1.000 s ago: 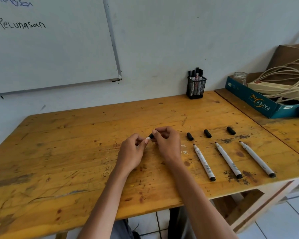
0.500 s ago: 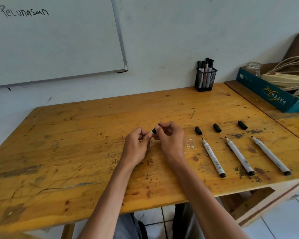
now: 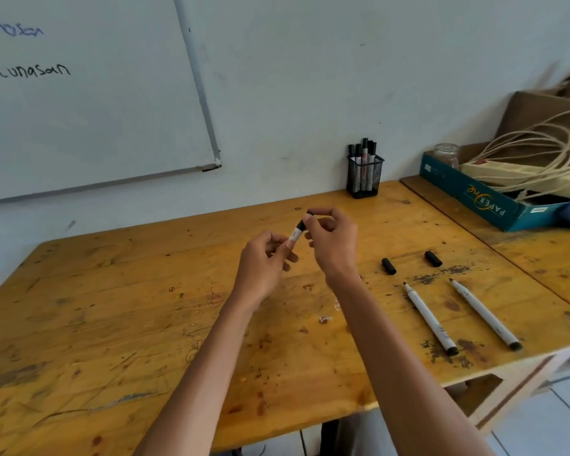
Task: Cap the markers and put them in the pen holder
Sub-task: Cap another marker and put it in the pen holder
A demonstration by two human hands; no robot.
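Head view: both hands are raised above the worn yellow wooden table [image 3: 112, 324], left hand [image 3: 260, 268] pinching the white marker barrel [image 3: 294, 235], right hand [image 3: 334, 240] gripping its black cap [image 3: 301, 224]; black mesh pen holder [image 3: 364, 177] stands well beyond.

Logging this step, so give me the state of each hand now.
Left hand: closed on the marker, pinching its white barrel.
Right hand: closed, fingers on the marker's black cap end.

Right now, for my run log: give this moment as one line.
left hand: holds marker | right hand: on its cap | table: two uncapped, two caps | pen holder: far edge
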